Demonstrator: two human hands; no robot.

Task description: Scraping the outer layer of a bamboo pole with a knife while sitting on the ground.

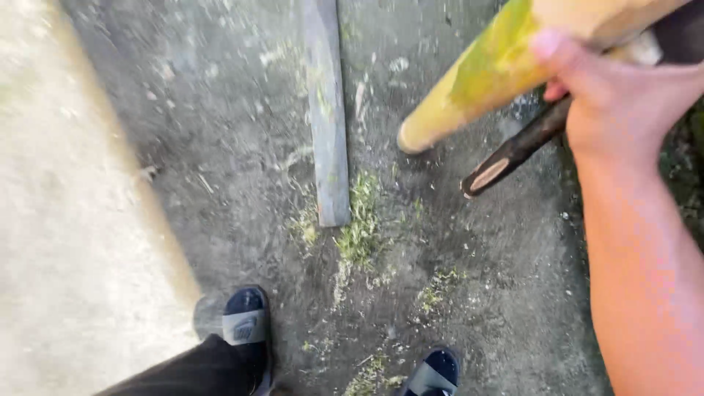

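One hand in view, the right hand (612, 103), forearm running down the right edge, fingers clenched around a thick bamboo pole (499, 62) and a dark wooden handle (517, 150) together. Pole is smooth, yellow with a green patch, round cut end angled down-left above the ground. Handle is slim, dark-barked, pale at its slanted cut tip. A flat grey plank (326, 110) lies on rough grey ground (220, 147) strewn with green shavings (359, 227). Two dark sandals (246, 323) near the bottom edge; pale concrete (59, 220) at left.
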